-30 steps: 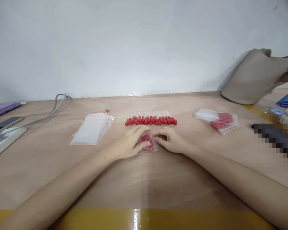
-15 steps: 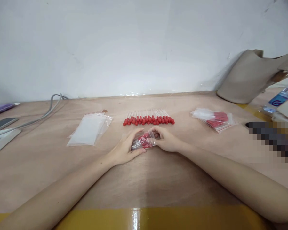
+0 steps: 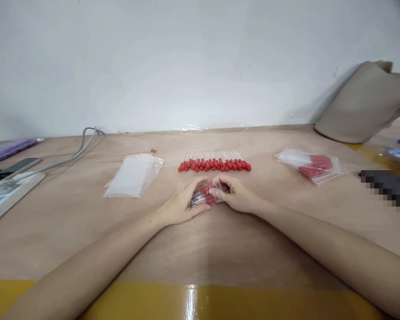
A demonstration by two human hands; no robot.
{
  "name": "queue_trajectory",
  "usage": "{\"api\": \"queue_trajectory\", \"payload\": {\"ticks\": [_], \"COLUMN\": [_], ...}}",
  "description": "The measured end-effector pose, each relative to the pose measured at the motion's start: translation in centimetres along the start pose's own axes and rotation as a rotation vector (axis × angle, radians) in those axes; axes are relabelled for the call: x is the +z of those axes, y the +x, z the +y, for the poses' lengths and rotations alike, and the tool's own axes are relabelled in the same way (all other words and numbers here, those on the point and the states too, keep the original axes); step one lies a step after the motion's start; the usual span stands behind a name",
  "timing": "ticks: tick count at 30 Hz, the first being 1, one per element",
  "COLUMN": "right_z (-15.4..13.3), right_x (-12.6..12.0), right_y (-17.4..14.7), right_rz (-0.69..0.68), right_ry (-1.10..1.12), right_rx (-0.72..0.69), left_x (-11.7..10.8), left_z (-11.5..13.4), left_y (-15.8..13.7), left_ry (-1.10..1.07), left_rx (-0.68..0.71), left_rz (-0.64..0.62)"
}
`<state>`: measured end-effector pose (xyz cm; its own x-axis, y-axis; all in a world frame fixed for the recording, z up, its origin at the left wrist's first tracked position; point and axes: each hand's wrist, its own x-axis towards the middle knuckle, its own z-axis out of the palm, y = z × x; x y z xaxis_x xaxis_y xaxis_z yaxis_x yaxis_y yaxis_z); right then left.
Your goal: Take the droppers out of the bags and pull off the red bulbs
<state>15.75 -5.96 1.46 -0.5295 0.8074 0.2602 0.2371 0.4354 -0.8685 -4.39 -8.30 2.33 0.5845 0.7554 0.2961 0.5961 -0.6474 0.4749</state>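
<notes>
A small clear plastic bag (image 3: pixel 198 198) holds several glass droppers with red rubber bulbs. My left hand (image 3: pixel 180 205) curls around its left end, fingers behind and thumb along the near side. At the other end my right hand (image 3: pixel 239 194) pinches the bag's clear edge, its thumb lying over the plastic. Just beyond both hands lies a row of loose droppers (image 3: pixel 214 165), red bulbs toward me and thin clear tubes pointing at the wall.
Flat plastic bags (image 3: pixel 126 177) lie stacked on the left. Filled bags of droppers (image 3: pixel 320 166) lie on the right. A power strip (image 3: pixel 13 195) with a grey cable (image 3: pixel 65 161), a phone (image 3: pixel 20 168) and a purple packet (image 3: pixel 11 150) are far left. A beige bag (image 3: pixel 356 104) leans at back right.
The whole view has shifted, so the table things appear farther right. My right thumb has moved onto the bag's edge. Both hands keep their hold on the bag.
</notes>
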Motion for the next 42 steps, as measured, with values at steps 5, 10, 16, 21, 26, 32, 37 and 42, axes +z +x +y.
{"api": "queue_trajectory", "payload": {"ticks": [5,10,16,21,26,32,37,42], "right_z": [-0.1,-0.1,-0.2,-0.5,-0.5,-0.6,-0.6,-2.5], "right_x": [0.0,-0.2,-0.3,-0.9,-1.5,-2.3,-5.1,-9.9], "right_y": [0.1,0.3,0.1,0.2,0.3,0.1,0.1,-0.3], "right_rz": [0.043,-0.079,-0.033,-0.15,-0.329,-0.167,0.023,0.134], "right_ry": [0.196,0.033,-0.135,0.011,0.176,0.257,0.29,0.053], "right_rx": [0.077,0.07,0.047,-0.011,0.023,0.121,0.252,0.203], "left_x": [-0.1,-0.1,-0.1,-0.2,0.0,-0.2,-0.8,-1.5], "left_z": [0.1,0.2,0.3,0.2,-0.1,-0.1,-0.2,-0.8], "left_y": [0.1,0.1,0.1,0.1,0.0,-0.1,-0.3,-0.7], "left_ry": [-0.011,-0.017,-0.027,-0.05,-0.039,-0.025,-0.016,0.101], "left_rx": [-0.034,-0.018,-0.038,-0.023,-0.039,-0.022,-0.003,0.048], "left_rz": [-0.029,-0.028,-0.031,-0.03,-0.028,-0.016,-0.034,-0.179]}}
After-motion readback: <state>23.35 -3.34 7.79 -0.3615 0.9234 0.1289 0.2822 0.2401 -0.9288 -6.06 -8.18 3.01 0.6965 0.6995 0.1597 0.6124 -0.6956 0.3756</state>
